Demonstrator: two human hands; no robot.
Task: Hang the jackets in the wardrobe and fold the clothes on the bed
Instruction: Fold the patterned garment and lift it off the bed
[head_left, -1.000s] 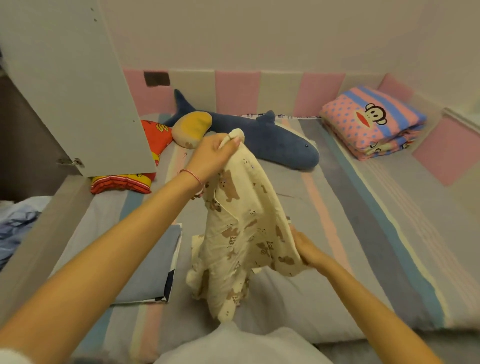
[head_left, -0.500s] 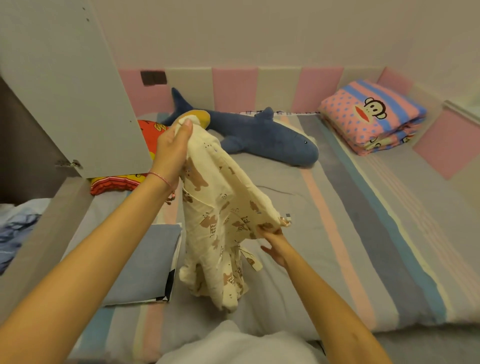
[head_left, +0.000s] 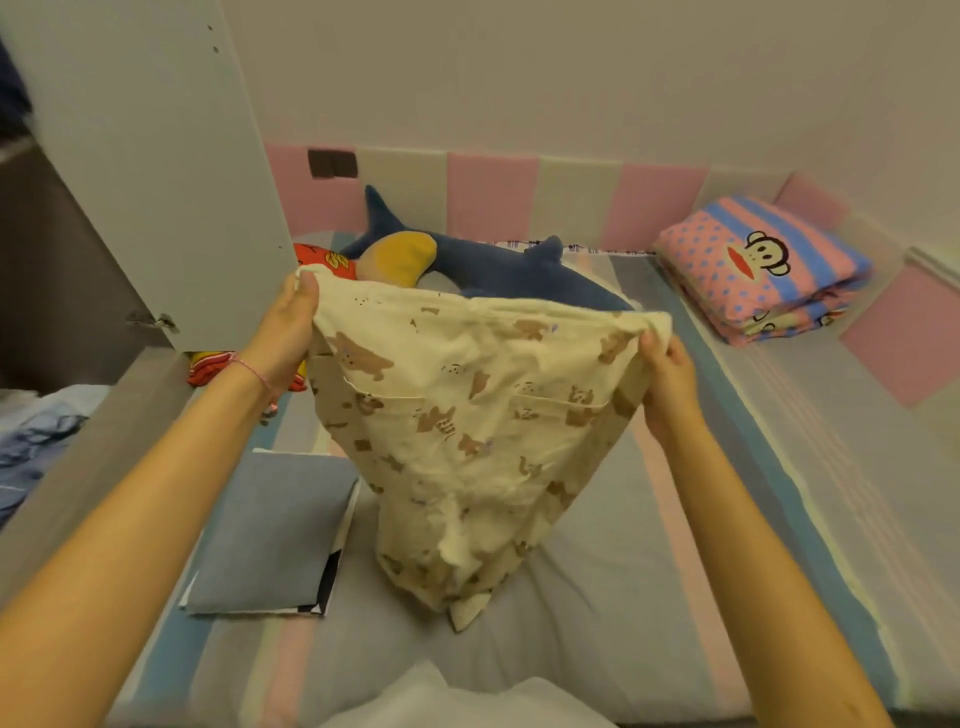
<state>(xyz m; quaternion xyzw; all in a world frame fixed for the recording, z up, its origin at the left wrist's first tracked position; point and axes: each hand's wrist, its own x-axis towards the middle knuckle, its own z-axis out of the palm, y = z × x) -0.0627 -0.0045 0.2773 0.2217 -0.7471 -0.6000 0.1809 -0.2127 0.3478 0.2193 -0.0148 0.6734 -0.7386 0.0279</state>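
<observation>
Centre frame: garment (head_left: 467, 415) held up over bed (head_left: 623, 571), hem touching it. Left hand (head_left: 283, 332) and right hand (head_left: 667, 374) pinch top corners, fingers curled on cloth.

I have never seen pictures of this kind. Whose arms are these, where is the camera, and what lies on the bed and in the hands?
No machine is here: the two bare arms belong to a person, and the camera sits on that person's head, looking forward and down. The left hand and the right hand each pinch a top corner of a cream cloth garment printed with brown bears, holding it spread above the striped bed sheet; its lower end seems to reach the bed. On the bed lie a folded grey-blue cloth, a blue plush shark and, far right, a folded pink and blue quilt with a monkey face. A white wardrobe door stands open on the left.
</observation>
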